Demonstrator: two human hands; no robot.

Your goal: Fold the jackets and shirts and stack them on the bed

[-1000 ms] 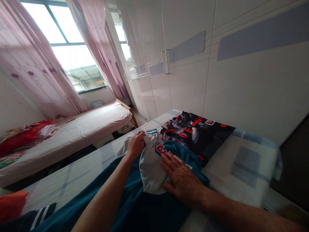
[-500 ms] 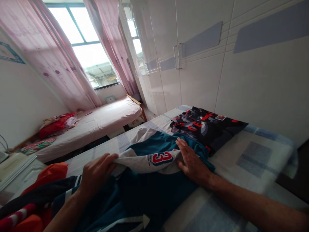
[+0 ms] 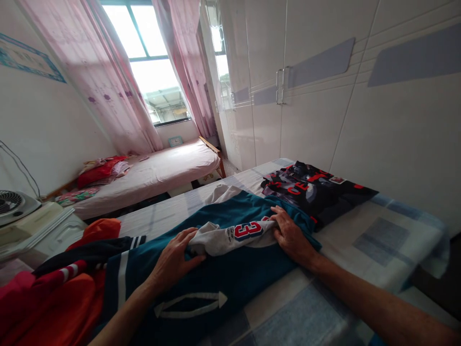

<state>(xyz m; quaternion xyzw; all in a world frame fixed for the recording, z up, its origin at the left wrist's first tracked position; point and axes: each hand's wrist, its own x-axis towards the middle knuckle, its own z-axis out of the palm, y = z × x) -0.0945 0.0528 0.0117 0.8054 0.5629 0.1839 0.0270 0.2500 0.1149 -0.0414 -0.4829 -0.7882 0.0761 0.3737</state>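
A teal and white sweatshirt (image 3: 212, 283) lies spread on the bed in front of me. Across its middle runs a rumpled white section with a red and navy "3" and small dark lettering. At this section's left end, my left hand (image 3: 176, 257) has its fingers and thumb around the bunched white cloth. My right hand (image 3: 291, 238) grips the other end, fingers over the cloth and thumb below. Just beyond the right hand, a black shirt (image 3: 306, 192) with red letters lies flat.
The near bed has a blue and white checked sheet (image 3: 406, 226). Orange, red and navy clothes (image 3: 82, 283) are heaped at the left, beside a fan (image 3: 14, 206). A second bed (image 3: 162, 173) stands under the window, and a white wardrobe (image 3: 317, 120) lines the right.
My left hand has moved right, and the white cloth, earlier stretched out, is now slack and bunched. The right hand keeps its hold. The view has turned slightly left.
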